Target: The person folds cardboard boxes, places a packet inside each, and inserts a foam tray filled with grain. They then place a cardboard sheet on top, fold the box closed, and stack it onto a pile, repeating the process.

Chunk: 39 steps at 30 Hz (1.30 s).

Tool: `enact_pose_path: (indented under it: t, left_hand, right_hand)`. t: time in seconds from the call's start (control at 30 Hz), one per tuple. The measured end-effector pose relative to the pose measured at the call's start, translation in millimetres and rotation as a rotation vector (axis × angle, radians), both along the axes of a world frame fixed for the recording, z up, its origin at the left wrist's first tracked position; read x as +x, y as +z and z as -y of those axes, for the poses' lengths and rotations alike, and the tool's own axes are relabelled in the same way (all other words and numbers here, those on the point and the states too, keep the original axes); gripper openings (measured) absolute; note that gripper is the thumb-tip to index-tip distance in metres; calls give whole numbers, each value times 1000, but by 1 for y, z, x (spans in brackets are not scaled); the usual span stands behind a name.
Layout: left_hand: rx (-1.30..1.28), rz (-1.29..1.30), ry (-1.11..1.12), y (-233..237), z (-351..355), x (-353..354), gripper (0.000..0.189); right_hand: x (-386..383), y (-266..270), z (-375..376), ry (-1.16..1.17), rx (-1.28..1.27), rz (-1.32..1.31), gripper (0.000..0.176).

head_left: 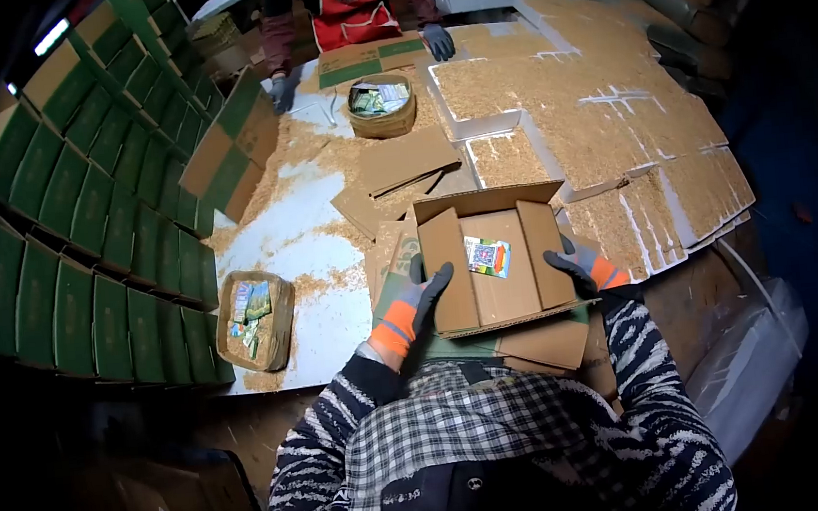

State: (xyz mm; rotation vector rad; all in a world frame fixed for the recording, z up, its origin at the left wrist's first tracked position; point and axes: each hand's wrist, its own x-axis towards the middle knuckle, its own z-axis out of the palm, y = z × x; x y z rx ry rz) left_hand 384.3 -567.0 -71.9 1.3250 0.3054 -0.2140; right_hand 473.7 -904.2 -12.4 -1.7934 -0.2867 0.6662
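Note:
An open cardboard box [505,298] lies in front of me, its two side flaps folded inward over the bottom. A small colourful printed card [489,256] rests on the bottom of it. My left hand [422,298], in a grey and orange work glove, grips the box's left wall with the thumb on the near side. On the opposite wall my right hand [577,262], gloved alike, holds with its thumb toward the inside. The fingers under both sides are partly hidden. Beneath the box are flattened cardboard pieces [543,343].
A basket of small packets [282,325] stands at left, another basket [384,123] farther back. Green boxes [69,256] are stacked along the left. Trays covered in brown crumbly material [578,75] fill the right. Across the table, a person in a red apron [348,8] handles cardboard.

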Motion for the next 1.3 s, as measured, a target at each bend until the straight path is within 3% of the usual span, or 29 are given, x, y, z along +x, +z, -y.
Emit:
enact_pose_path:
  t: [0.03,0.07,0.1,0.13,0.2,0.23,0.3,0.37,0.4,0.43,0.47,0.5,0.53,0.57,0.6,0.67,0.73,0.77,0.9,0.97,1.03,1.1,1.13,1.2,1.23,1.3]
  left_hand:
    - [-9,-28,68,4,15,-2,106]
    - [76,-32,65,8,19,-1,111]
    - [164,-38,71,10,19,0,115]
    - [380,-59,148,4,22,-3,96]
    - [413,-50,222,19,18,-10,108]
    - [546,-52,224,-12,17,-4,97]
    - [443,105,251,-44,10,-1,83]
    - [-3,211,76,7,-32,-12,76]
    - [-197,203,218,34,-36,-24,76]
    - [-282,237,214,37,-59,-34,75]
    - [265,465,183,33,-92,-47,70]
    - [336,318,353,39,-116,-53,61]
    - [684,296,489,30,-145,-63,55]
    - [1029,226,561,9,-178,-72,56]
    - [1313,78,652,-15,-199,-84,63]
    - [1387,-315,540,-48,-237,-106,74]
    - [1376,-410,407,-70,-248,-132,61]
    - [1542,-307,364,-90,-250,-146,53]
    - [1467,-126,368,-77,-241,-196,42]
    - [1459,-132,210,-60,-243,-222,37]
    - [1475,-88,172,-61,-251,-240,37]
    - [1490,-30,122,-60,-258,-250,36]
    - [1521,-26,116,-58,-262,-249,37]
    - [1530,-33,90,-52,-265,-243,37]
    - [1513,-50,74,-45,-262,-237,35]
    - [1543,-7,189,-16,-245,-218,32]
  right_hand:
    - [-2,-9,-8,-8,-254,140,59]
    - [-9,-8,-11,24,-250,136,59]
    - [-15,-3,-10,-4,-196,163,62]
    - [-13,-3,-11,-16,-135,198,65]
    - [-22,-11,-15,-138,50,314,70]
    - [-28,10,-28,-163,117,253,71]
    - [-33,23,-49,-253,177,211,69]
    - [-33,33,-68,-194,238,277,65]
    - [-24,26,-71,-163,236,301,64]
    - [-23,30,-83,-146,238,299,64]
    - [-22,38,-100,-122,248,353,64]
    - [-22,47,-119,-103,259,409,64]
    - [-23,57,-141,-98,308,284,63]
    - [-6,31,-153,-110,306,363,62]
    - [-4,39,-179,-128,406,270,63]
    - [5,44,-235,-183,484,188,68]
    - [17,28,-287,-237,538,128,75]
    - [24,23,-312,-250,613,53,80]
    - [77,-59,-400,-243,698,-48,87]
    - [75,-75,-433,-264,680,-126,81]
    - [110,-147,-463,-148,295,-25,81]
    - [115,-150,-469,123,509,-466,69]
    - [112,-145,-463,327,419,-64,64]
    - [92,-111,-449,478,183,317,62]
    - [80,-80,-444,438,72,293,61]
    - [44,-38,-389,379,-54,699,59]
